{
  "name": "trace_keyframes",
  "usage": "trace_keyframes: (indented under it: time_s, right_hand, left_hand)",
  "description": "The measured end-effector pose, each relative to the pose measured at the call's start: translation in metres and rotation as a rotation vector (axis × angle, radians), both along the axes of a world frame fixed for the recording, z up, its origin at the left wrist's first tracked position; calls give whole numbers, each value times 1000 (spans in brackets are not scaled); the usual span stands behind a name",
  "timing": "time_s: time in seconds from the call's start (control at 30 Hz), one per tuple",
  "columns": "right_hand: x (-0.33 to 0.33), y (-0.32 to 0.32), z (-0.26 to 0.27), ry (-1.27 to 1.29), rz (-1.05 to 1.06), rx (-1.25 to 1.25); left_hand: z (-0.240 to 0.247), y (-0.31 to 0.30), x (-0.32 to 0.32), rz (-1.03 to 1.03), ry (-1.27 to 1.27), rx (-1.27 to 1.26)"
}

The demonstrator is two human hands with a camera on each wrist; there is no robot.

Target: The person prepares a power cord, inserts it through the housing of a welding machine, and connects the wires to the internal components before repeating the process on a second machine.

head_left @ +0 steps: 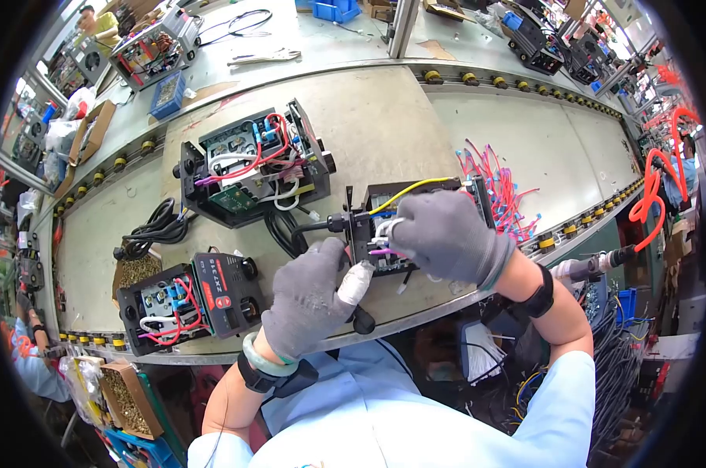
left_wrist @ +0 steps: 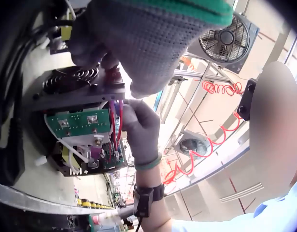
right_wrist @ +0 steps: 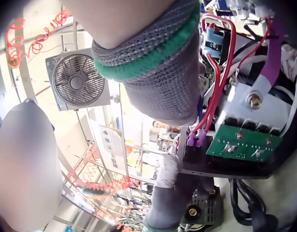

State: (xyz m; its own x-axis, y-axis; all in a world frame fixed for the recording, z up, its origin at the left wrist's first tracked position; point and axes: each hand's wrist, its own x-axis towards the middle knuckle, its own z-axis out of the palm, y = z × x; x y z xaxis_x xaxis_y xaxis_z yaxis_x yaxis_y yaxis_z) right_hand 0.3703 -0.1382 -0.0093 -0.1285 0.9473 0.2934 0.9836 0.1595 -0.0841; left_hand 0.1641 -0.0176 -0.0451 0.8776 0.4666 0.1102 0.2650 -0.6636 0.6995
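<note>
1. My right hand (head_left: pixel 446 238) is inside the unit (left_wrist: pixel 90 133), fingers bent in, with white wires (head_left: pixel 382 232) at the fingertips. Whether I pinch one cannot be told; the fingers cover the spot.
2. My left hand (head_left: pixel 306 296) is at the end panel (left_wrist: pixel 66 92), fingers partly bent on its outer side, the wrapped thumb (head_left: pixel 356 282) straight at its edge. Firmness of hold: cannot tell.
3. The unit is on the bench (head_left: pixel 345 101) directly before me. A black cable (head_left: pixel 314 228) enters through its panel; a yellow wire (head_left: pixel 409 189) lies across its top.
4. Step in hand, in my judgement: seating or connecting wires inside the unit, the left hand steadying. The next move probably calls for a steady panel and a firm fingertip push, neighbouring leads kept out of the way.
5. Just beyond the unit: a bundle of red leads (head_left: pixel 499 191). To my left: a second unit (head_left: pixel 236 198) and a third (head_left: pixel 222 290), insides exposed and wired.
6. Containers: a carton (head_left: pixel 117 281) behind the third unit holds small brass-coloured parts; a lower carton (head_left: pixel 154 405), below the bench edge, holds similar ones. The blue bin (head_left: pixel 164 111) at the far side holds small pieces, kind not distinguishable.
</note>
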Motion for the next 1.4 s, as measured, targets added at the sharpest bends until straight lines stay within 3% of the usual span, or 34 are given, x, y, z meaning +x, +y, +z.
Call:
trace_keyframes:
  time_s: [0.1,0.23,0.3,0.5,0.6,0.73,0.8,0.9,1.13,1.3,1.4]
  right_hand:
    - [-1,0,-1,64,17,-17]
    - [3,-3,1,113,2,-54]
    - [5,-2,-8,126,48,8]
    - [13,-2,1,178,56,-138]
    - [9,1,-5,136,66,-96]
    - [12,4,-1,128,91,-116]
    - [14,2,-4,292,34,-130]
    - [13,3,-3,184,75,-122]
    - [16,3,-10,246,99,-132]
    - [9,0,-8,246,20,-121]
    - [11,0,-10,207,83,-79]
  left_hand:
    - [0,4,1,-54,-2,74]
    - [1,11,3,-84,9,-7]
    - [-2,10,7,-123,-90,49]
    - [-3,10,10,-138,-19,218]
    - [-17,11,11,-133,-159,211]
    - [-16,10,11,-131,-134,212]
    - [-17,12,11,-152,-117,190]
    - [-18,12,11,-148,-111,159]
    - [-16,9,12,-133,-79,257]
    - [-17,9,11,-122,-55,138]
    - [-17,10,10,-133,-60,159]
